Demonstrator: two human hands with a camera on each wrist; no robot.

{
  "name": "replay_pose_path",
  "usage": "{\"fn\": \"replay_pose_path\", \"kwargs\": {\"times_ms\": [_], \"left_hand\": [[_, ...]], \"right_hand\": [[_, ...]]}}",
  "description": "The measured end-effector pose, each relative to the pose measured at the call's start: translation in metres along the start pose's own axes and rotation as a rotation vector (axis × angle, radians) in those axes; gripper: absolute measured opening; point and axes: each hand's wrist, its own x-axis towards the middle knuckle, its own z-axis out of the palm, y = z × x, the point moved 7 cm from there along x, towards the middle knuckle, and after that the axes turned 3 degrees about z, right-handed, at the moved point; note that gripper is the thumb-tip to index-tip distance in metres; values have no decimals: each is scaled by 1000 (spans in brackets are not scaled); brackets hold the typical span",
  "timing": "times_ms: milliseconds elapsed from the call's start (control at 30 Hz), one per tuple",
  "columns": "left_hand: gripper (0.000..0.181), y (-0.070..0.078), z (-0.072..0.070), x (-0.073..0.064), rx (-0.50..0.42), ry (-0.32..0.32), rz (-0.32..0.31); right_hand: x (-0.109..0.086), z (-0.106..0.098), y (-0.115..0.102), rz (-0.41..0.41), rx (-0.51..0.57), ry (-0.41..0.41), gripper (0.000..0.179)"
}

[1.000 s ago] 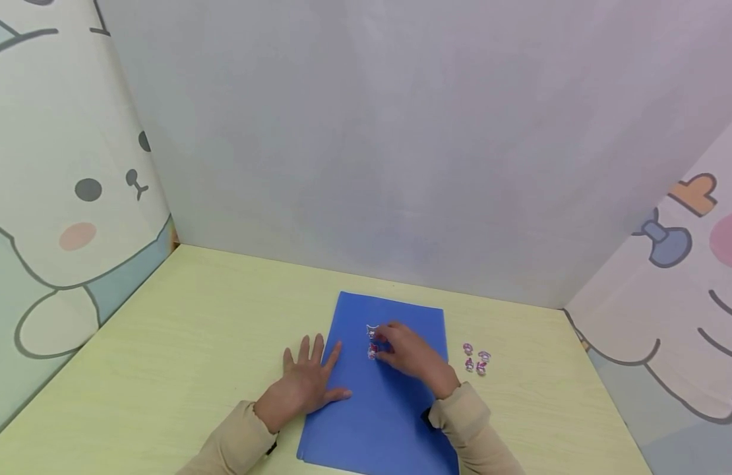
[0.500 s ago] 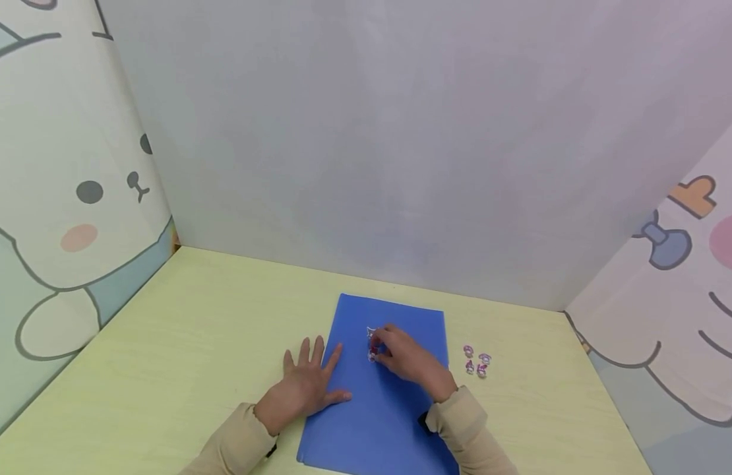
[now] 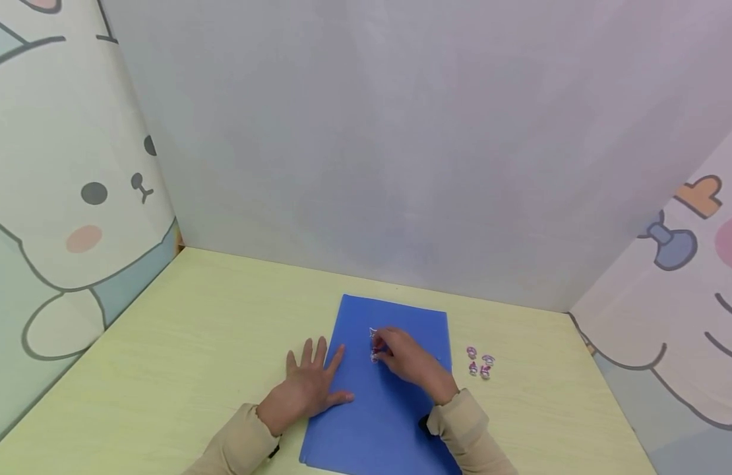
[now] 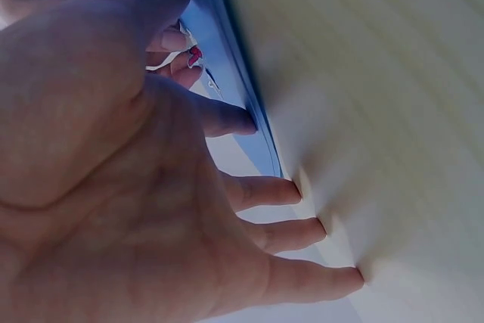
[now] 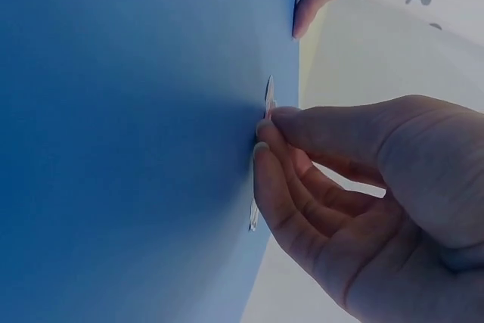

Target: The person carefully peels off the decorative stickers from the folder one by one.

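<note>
My right hand [image 3: 409, 356] bends over the blue folder [image 3: 366, 422], its thumb and fingers pinching a small flat cartoon piece [image 5: 270, 92] at the folder's surface. A bit of red shows on that piece [image 4: 195, 56] in the left wrist view; the fingers cover much of it. Just beyond it on the folder lies a second cartoon piece [image 3: 372, 331] with a white outline, partly behind the fingertips. My left hand [image 3: 306, 386] is spread, thumb and index finger on the folder's left edge. Its other fingertips [image 4: 352, 277] rest on the table.
Several small pink and purple cartoon pieces [image 3: 479, 363] lie on the pale yellow table [image 3: 235, 316] right of the folder. A grey-white backdrop [image 3: 366, 145] rises behind the table. Cartoon-printed panels [image 3: 69, 198] flank both sides.
My right thumb and fingers have closed in over the lower cartoon piece, covering more of it and the upper piece. The left hand stays in place; the whole head view shifts slightly.
</note>
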Motion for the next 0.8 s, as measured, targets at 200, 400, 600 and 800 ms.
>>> {"fn": "replay_pose_path", "kwargs": {"times_ms": [200,400,600,800], "left_hand": [[86,1,0,1,1,-7,-2],[86,2,0,0,0,-7,-4],[87,2,-1,0,-3,5,0],[87,1,1,0,-4,20,0]], "right_hand": [[1,-2,0,-9,-15,35,13],[-2,-8,-1,-47,-12,85,18],[-6,-13,-2,-83,-7,106,19],[-10,-15,-2,-76,12,105,18]]}}
